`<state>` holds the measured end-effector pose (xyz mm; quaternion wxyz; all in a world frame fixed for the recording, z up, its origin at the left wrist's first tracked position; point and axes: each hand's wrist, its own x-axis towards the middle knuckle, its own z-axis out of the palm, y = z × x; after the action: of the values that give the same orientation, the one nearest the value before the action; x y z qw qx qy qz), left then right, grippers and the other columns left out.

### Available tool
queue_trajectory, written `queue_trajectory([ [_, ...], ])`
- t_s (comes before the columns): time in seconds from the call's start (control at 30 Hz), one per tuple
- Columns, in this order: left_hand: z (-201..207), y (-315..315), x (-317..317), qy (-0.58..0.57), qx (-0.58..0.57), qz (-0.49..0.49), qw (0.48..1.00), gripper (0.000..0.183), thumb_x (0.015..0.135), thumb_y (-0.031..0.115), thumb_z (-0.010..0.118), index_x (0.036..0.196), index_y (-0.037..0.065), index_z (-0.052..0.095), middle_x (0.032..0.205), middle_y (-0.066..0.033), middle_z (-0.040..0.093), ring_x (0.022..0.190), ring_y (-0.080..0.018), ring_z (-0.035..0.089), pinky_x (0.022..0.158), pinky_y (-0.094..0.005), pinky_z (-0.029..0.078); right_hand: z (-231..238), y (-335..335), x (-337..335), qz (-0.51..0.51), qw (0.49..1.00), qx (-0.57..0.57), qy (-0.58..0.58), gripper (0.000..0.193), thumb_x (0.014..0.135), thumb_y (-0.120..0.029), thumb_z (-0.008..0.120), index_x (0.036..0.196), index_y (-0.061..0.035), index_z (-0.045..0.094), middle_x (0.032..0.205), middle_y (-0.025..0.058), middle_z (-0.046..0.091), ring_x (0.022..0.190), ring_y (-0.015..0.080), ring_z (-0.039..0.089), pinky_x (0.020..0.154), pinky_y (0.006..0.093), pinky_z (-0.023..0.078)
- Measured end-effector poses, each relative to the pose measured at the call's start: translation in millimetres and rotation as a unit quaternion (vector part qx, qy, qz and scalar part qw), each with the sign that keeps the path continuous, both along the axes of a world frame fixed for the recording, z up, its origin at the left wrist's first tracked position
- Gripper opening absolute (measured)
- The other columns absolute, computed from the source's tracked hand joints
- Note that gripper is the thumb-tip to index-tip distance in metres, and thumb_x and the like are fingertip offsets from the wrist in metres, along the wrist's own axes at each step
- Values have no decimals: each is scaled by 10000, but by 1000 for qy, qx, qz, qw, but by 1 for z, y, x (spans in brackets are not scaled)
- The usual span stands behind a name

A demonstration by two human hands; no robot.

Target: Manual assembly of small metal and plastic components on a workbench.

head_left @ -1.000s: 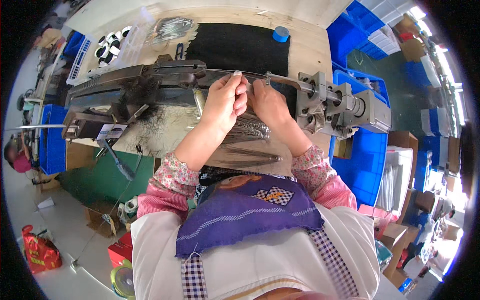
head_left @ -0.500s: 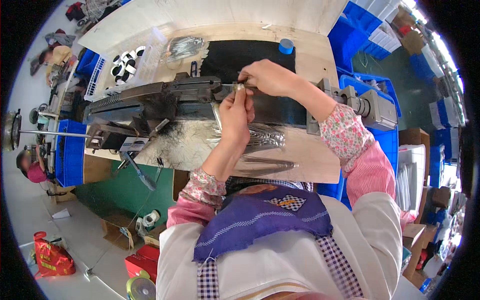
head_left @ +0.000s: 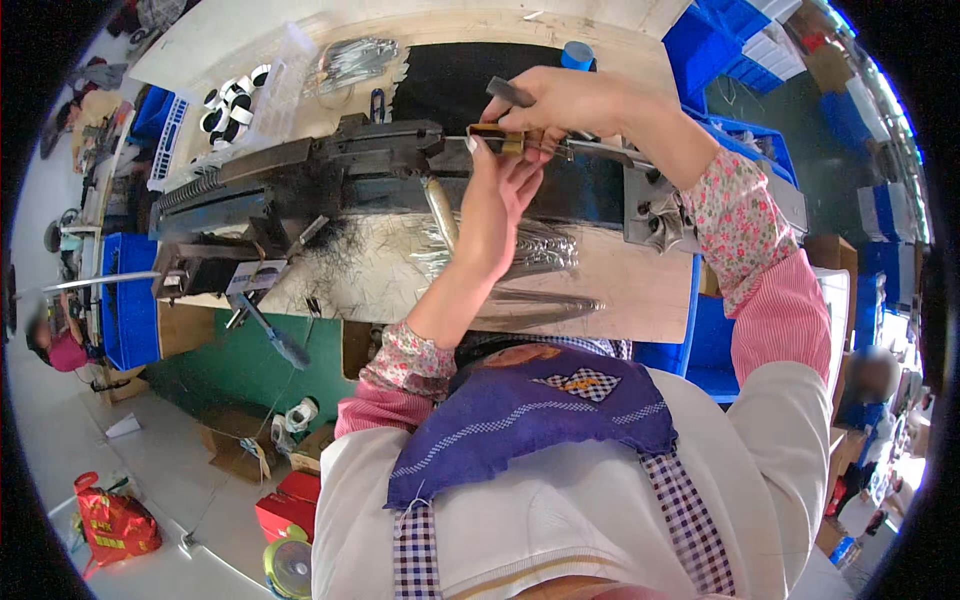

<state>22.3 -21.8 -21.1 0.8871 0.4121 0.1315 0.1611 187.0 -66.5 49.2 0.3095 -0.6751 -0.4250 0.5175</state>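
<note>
A long dark metal bench machine lies across the table. At its middle, my left hand has its thumb and fingers around a small brass-coloured metal piece in line with a thin rod. My right hand is just above and to the right, closed on a short dark grey bar that sticks out past the fingers. Some of the right fingertips are hidden behind the brass-coloured piece and the left fingers. A pale handle slants down from the machine beside my left wrist.
Thin metal wires lie in front of the machine. Behind it are a black mat, a blue tape roll and a clear basket with black-and-white rolls. A metal rod juts out left. Blue bins stand at right.
My right hand has shifted right and up, and the dark bar now shows in it. The left fingers have straightened, leaving the brass-coloured piece more visible. The whole view has moved slightly.
</note>
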Motion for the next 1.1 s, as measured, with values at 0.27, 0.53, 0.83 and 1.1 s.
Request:
queue_trajectory([
  [0.27, 23, 19, -11, -74, -369, 34, 926, 773, 938, 585, 342, 1303, -97, 340, 1354, -248, 395, 1292, -363, 367, 1104, -441, 303, 17, -32, -10, 5, 783, 213, -585, 325, 873, -193, 529, 1179, -100, 592, 1007, 189, 568, 928, 356, 557, 824, 429, 473],
  [0.53, 17, 18, -18, -104, -323, 31, 940, 713, 947, 583, 326, 1254, -56, 407, 1311, -154, 452, 1240, -255, 424, 1098, -377, 304, -3, -19, -47, -87, 834, 332, -432, 200, 715, -36, 633, 909, -48, 679, 785, 94, 591, 791, 274, 603, 690, 369, 499],
  [0.83, 26, 20, -19, -94, -249, 50, 963, 633, 956, 553, 350, 1162, -34, 467, 1222, -136, 512, 1196, -236, 462, 1078, -383, 332, 0, -15, -48, -70, 849, 285, -441, 137, 749, -114, 652, 874, -89, 702, 771, 70, 601, 772, 259, 614, 743, 382, 461],
  [1.1, 24, 17, -22, -81, -245, 28, 966, 646, 958, 562, 326, 1170, -32, 468, 1210, -134, 520, 1192, -252, 469, 1081, -428, 307, -2, -18, -38, -42, 809, 352, -468, 131, 748, -124, 646, 869, -75, 657, 804, 84, 608, 801, 273, 609, 730, 398, 487],
])
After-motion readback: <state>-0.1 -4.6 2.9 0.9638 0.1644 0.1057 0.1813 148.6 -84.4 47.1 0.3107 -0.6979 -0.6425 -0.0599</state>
